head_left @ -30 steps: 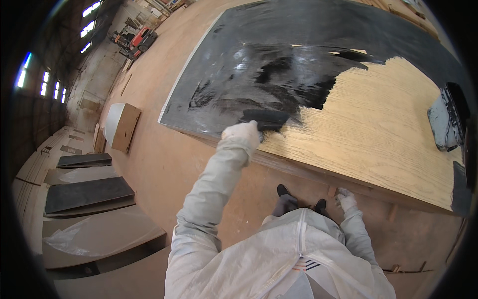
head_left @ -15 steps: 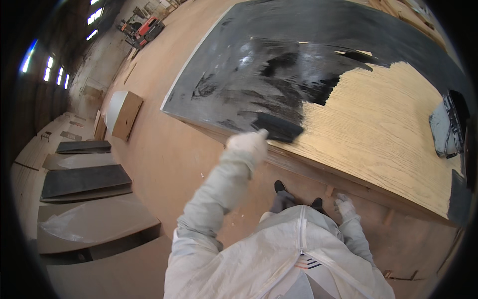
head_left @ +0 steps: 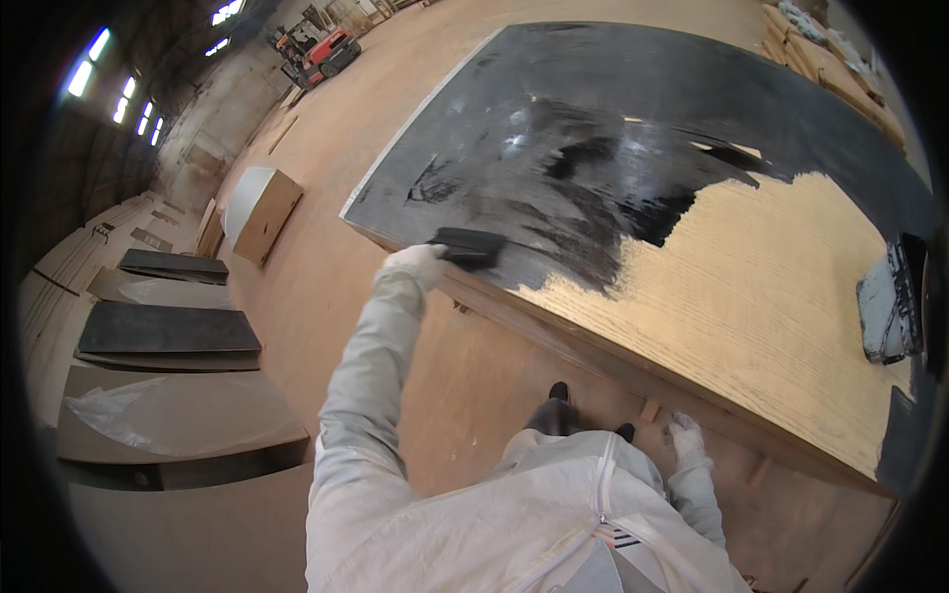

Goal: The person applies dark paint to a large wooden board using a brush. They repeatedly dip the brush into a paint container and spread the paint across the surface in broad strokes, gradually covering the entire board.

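Black applicator (head_left: 473, 248) rightward, long axis sideways

Left arm (head_left: 362, 390) stretched forward, left hand (head_left: 416, 263) gripping, right arm (head_left: 696, 492) lowered, right hand (head_left: 684, 436) hanging low

Brown floor (head_left: 326, 296) (bright windows (head_left: 79, 79) beyond)

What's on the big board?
The board has black coating and a tray; the left hand holds a tool at its edge. What's under coating and tray is covered.
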